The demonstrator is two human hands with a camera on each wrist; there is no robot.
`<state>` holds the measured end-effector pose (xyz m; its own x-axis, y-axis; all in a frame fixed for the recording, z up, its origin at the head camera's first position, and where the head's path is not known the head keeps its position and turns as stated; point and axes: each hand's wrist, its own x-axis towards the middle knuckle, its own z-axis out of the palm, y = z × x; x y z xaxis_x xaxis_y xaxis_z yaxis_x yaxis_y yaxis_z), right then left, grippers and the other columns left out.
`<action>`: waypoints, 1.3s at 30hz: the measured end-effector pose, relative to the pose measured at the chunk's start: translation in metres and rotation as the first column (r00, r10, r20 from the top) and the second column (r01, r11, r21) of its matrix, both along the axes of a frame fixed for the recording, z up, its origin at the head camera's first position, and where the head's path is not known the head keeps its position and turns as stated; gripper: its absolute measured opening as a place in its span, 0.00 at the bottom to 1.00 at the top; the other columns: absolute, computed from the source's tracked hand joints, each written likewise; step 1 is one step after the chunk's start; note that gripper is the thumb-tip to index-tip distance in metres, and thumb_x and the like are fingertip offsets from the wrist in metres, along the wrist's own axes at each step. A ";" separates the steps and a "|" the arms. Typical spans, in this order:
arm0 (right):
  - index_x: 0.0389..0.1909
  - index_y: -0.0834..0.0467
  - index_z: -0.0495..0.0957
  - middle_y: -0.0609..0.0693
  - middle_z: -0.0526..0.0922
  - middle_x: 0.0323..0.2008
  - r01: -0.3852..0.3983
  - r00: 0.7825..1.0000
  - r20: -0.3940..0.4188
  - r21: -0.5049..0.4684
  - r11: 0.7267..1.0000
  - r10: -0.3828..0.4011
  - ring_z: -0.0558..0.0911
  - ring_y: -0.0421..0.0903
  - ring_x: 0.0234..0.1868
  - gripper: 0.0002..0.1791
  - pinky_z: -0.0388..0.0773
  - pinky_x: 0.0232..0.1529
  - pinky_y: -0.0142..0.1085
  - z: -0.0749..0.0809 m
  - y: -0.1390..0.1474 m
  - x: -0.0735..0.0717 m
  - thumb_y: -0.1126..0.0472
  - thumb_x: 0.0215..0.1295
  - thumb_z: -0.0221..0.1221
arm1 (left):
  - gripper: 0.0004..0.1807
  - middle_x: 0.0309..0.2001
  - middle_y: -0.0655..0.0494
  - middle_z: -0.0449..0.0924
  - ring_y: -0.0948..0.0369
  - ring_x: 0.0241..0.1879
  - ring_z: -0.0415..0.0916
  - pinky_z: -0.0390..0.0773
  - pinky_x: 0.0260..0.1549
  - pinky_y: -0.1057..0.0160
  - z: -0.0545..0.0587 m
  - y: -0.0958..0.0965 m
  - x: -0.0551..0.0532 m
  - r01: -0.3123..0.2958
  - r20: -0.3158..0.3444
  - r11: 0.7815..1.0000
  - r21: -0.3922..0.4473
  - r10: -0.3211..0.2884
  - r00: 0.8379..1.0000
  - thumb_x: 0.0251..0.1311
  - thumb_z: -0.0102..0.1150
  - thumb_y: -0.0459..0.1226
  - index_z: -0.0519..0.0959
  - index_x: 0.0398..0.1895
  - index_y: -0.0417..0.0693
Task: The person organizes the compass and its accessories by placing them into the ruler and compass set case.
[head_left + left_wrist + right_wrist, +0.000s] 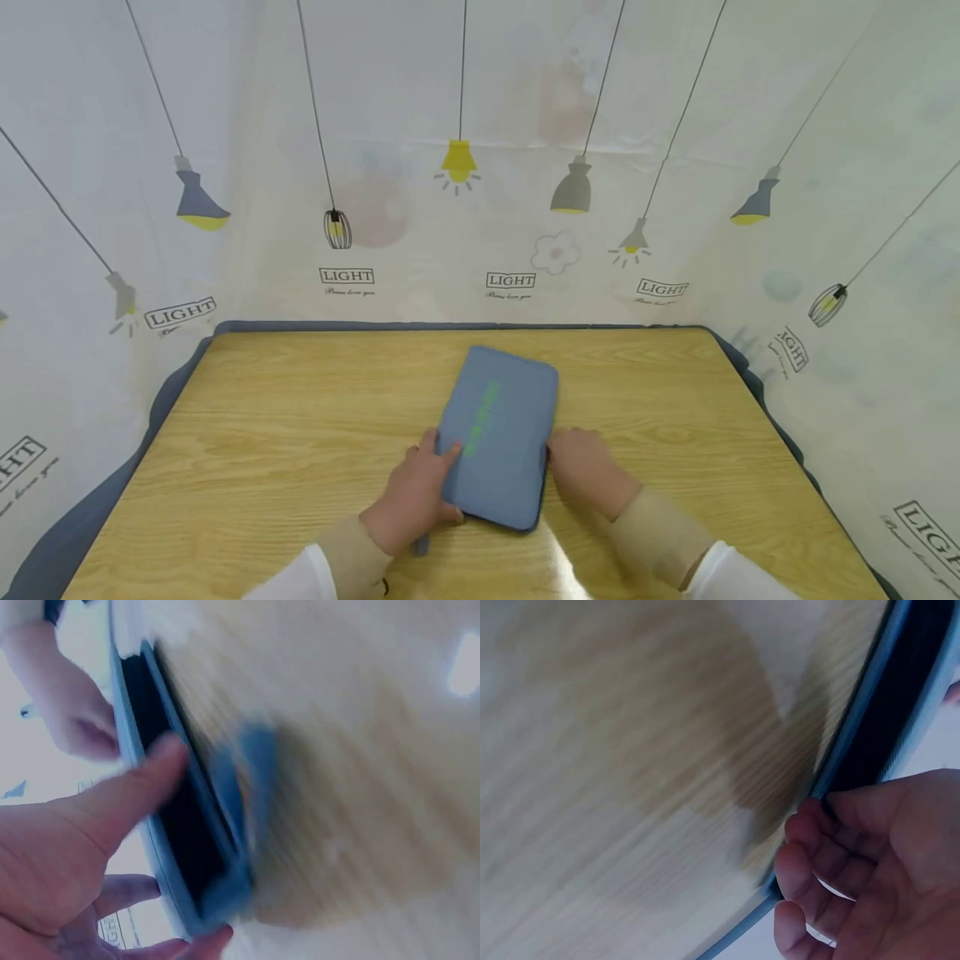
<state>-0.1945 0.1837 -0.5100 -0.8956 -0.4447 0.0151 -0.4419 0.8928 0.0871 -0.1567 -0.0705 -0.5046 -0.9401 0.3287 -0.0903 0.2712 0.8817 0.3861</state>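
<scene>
A blue-grey zip pouch [510, 442] with green lettering lies at a slant on the wooden table. My left hand [416, 500] grips its near left side, thumb at the near corner and fingers over the top face. The left wrist view shows the dark, unzipped gap along the pouch's side, with the thumb over it. At the right edge, my right hand [588, 471] pinches the zipper [821, 796]; the pull itself is hidden by the fingertips. A loose fabric wrist strap [259, 776] hangs off the pouch.
The wooden table [285, 417] runs back to a pale cloth wall [420, 100] printed with hanging lamps, which also rises on both sides. A dark blue edging [172, 392] borders the table.
</scene>
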 end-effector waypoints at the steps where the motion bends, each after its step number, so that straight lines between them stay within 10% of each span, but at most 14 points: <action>1: 0.17 0.57 0.71 0.51 0.74 0.17 0.010 1.000 -0.006 0.008 1.000 -0.010 0.76 0.50 0.20 0.13 0.75 0.19 0.44 -0.001 0.002 -0.005 0.66 0.62 0.54 | 0.51 0.66 0.32 0.55 0.39 0.56 0.68 0.77 0.47 0.47 -0.001 0.002 0.003 0.024 -0.007 0.999 0.027 -0.024 1.000 0.31 0.80 0.43 0.68 0.65 0.43; 8: 0.22 0.56 0.77 0.52 0.78 0.21 0.054 0.997 -0.057 -0.031 0.998 -0.056 0.79 0.52 0.22 0.11 0.75 0.20 0.46 -0.004 0.012 -0.041 0.64 0.65 0.53 | 0.43 0.66 0.37 0.57 0.42 0.57 0.70 0.77 0.49 0.55 -0.002 0.015 0.017 0.184 -0.042 0.979 0.090 -0.181 0.983 0.39 0.76 0.38 0.68 0.63 0.37; 18: 0.24 0.57 0.77 0.51 0.78 0.23 -0.068 0.996 -0.069 -0.071 0.995 0.063 0.78 0.51 0.23 0.08 0.75 0.22 0.46 -0.005 0.018 -0.053 0.67 0.62 0.54 | 0.39 0.66 0.44 0.64 0.49 0.53 0.66 0.78 0.46 0.57 -0.004 0.016 0.008 0.162 -0.145 0.982 -0.092 -0.175 0.974 0.42 0.72 0.46 0.73 0.61 0.44; 39: 0.18 0.53 0.75 0.46 0.75 0.17 -0.183 0.981 -0.055 0.038 0.982 0.185 0.74 0.45 0.17 0.09 0.67 0.16 0.38 0.000 0.034 0.031 0.62 0.54 0.63 | 0.42 0.66 0.43 0.65 0.49 0.50 0.68 0.77 0.46 0.58 -0.004 0.015 0.003 0.117 -0.169 0.984 -0.132 -0.139 0.976 0.37 0.74 0.46 0.73 0.60 0.42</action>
<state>-0.1633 0.2176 -0.5097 -0.7962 -0.6031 0.0479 -0.5919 0.7929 0.1450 -0.1537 -0.0560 -0.5089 -0.8955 0.4442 0.0273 0.4392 0.8722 0.2154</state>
